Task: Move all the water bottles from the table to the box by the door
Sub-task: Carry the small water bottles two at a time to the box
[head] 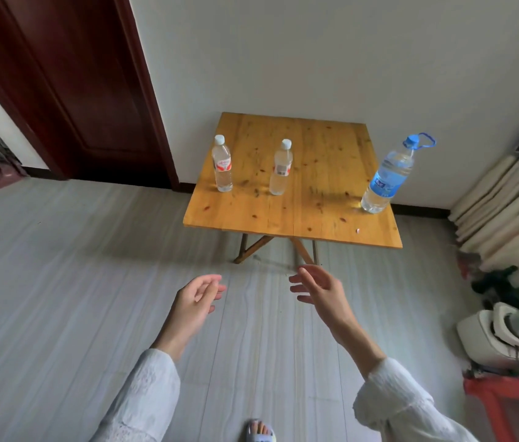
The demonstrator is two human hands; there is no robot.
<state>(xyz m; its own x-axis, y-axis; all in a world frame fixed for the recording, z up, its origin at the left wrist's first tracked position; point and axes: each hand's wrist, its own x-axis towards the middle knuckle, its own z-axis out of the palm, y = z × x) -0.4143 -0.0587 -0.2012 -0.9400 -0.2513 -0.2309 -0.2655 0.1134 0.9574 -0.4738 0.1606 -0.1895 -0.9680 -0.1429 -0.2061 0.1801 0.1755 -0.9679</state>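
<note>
- The left grip (200, 295) hangs empty over the floor, fingers loosely curled, holding nothing; a white lace-textured sleeve (143, 397) covers the forearm.
- The right grip (318, 290) is likewise released, palm turned inward and fingers spread, short of the counter's near edge.
- The counter (293, 215) is a square top of knotty, yellow-varnished wood planks on crossed folding legs, set against a white wall.
- Three clear plastic water bottles stand upright on it, long axes vertical, caps up: a slim red-labelled bottle (222, 165) at the left, a second slim bottle (281, 169) with a white cap just to its right, and a larger blue-labelled bottle (387, 177) with a blue cap and loop handle near the right edge, well apart from the others.
- A dark red wooden door (70, 84) stands left of the counter; the grey streaked floor (76, 266) between hands and counter is bare.
- Folded cream bedding (500, 205) and a white appliance (506, 336) sit to the right.
</note>
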